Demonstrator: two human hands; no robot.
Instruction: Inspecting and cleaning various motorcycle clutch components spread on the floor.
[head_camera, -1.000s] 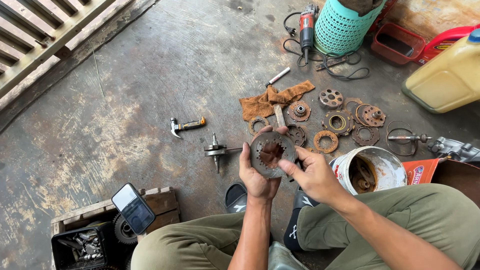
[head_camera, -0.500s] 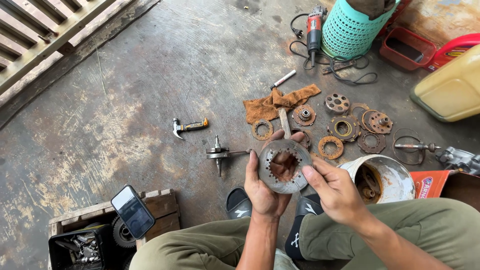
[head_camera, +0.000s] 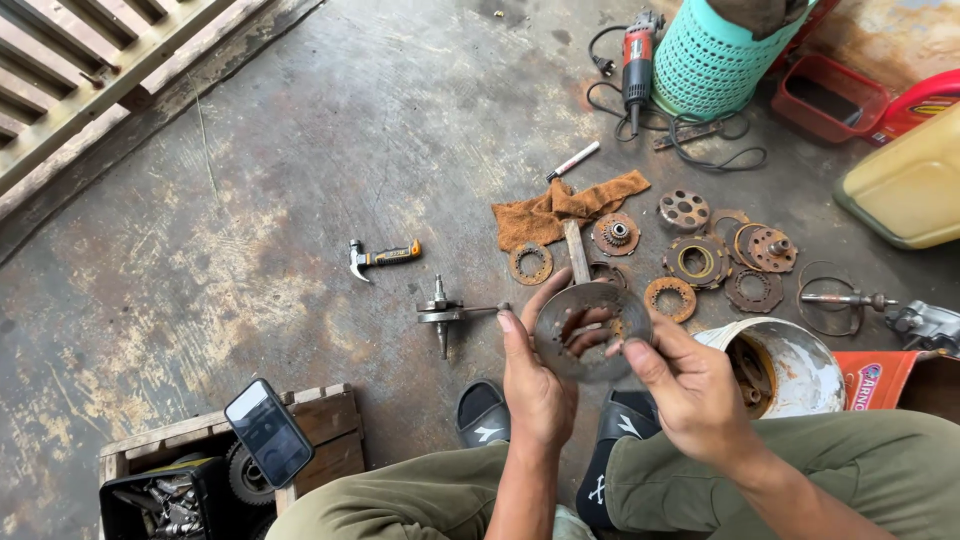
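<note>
Left hand (head_camera: 535, 385) and right hand (head_camera: 690, 385) both grip a steel ring (head_camera: 590, 330), seemingly inspecting it. Rusty discs (head_camera: 700, 262) lie far right on the floor (head_camera: 250, 250). Turning it calls for steady fingers.

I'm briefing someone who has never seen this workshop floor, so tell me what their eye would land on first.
First, the flat metal ring plate held up at centre between the left hand and right hand. Just beyond it, rusty discs and gears lie spread on the concrete floor beside an orange rag. A teal basket stands at the top, and a small hammer lies alone to the left.
</note>
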